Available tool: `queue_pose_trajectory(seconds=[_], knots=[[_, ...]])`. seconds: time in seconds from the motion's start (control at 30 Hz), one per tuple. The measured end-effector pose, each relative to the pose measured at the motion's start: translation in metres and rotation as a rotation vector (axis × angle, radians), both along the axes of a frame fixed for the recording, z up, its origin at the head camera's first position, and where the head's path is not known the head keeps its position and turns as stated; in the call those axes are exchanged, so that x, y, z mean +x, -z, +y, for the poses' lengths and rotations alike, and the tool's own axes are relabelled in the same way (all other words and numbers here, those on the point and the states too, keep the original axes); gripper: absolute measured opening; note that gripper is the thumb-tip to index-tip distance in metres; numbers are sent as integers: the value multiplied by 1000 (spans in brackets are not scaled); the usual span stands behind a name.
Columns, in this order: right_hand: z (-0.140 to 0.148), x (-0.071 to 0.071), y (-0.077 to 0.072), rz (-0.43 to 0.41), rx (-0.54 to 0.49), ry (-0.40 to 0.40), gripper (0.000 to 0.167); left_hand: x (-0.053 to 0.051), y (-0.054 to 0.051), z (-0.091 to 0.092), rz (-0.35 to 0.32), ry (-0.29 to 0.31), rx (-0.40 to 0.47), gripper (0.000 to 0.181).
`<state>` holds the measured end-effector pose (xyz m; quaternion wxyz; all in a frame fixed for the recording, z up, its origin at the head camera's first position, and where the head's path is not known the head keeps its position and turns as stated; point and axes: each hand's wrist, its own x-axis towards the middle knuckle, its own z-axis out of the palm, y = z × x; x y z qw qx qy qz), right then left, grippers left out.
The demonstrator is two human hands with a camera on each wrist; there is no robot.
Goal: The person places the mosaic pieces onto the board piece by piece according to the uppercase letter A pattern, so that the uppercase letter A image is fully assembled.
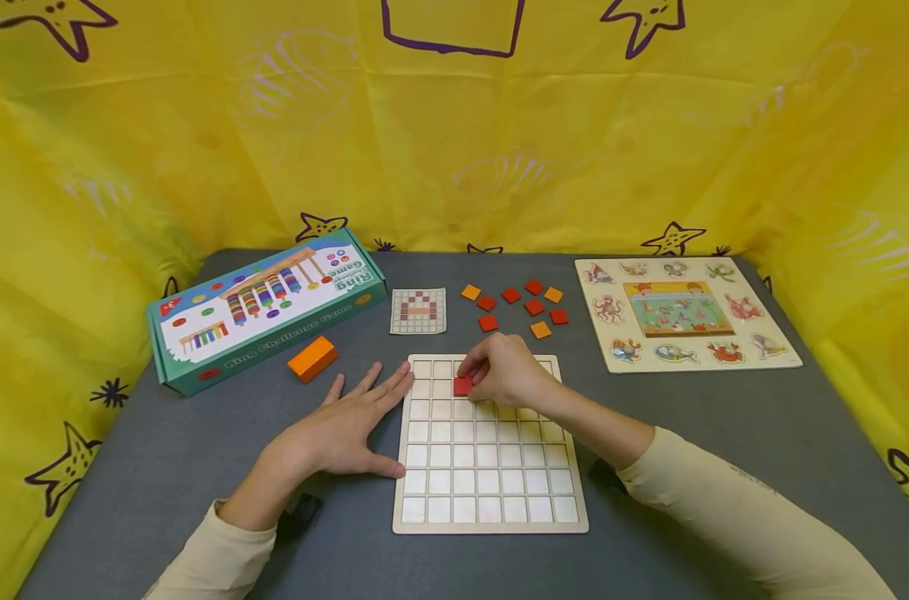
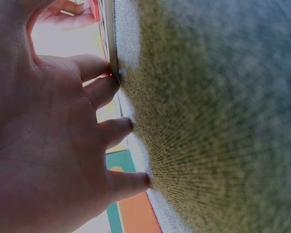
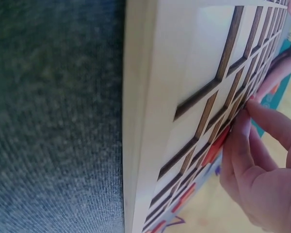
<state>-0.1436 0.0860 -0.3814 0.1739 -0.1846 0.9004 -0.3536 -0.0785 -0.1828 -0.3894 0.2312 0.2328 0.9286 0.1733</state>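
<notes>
Pinching a red tile (image 1: 462,386), the right hand (image 1: 508,371) partly hides the gridded board (image 1: 487,481); the left hand (image 1: 340,429) lies splayed.

9 loose tiles (image 1: 534,307), 2 hands (image 1: 349,429) (image 1: 510,371); 1 box (image 1: 267,308)

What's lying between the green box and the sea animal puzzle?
In the head view, a small patterned card, then scattered red and orange squares.

A green game box (image 1: 267,310) lies left, a sea-animal puzzle (image 1: 679,308) right, before yellow cloth (image 1: 424,125).
</notes>
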Motion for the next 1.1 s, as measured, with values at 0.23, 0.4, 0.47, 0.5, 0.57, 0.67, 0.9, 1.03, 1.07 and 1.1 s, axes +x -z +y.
queue_pose_trajectory(seconds=[0.23,0.4,0.47,0.5,0.57,0.67,0.9,1.03,1.07,1.1], knots=[[1,-1,1,24,4,-35,25,0,-1,1,-1,0,3,122],[3,-2,2,-4,-13,-25,26,0,-1,1,-1,1,4,122],[5,-2,2,-13,-23,-25,26,0,0,0,0,3,4,123],[5,-2,1,-19,-28,-25,26,0,0,1,-1,3,0,123],[7,-2,0,-23,-39,-27,26,-1,1,1,-4,2,-4,123],[10,-3,-2,-25,-53,-29,25,-1,2,1,-5,3,-8,123],[21,-9,0,-21,-134,-29,24,-1,2,1,-4,4,-5,123],[27,-14,3,-28,-194,-15,26,0,0,1,-1,5,1,123],[29,-16,4,-32,-203,-2,27,0,0,1,-2,4,0,123],[30,-18,4,-33,-208,10,27,0,0,0,-2,4,-3,123]])
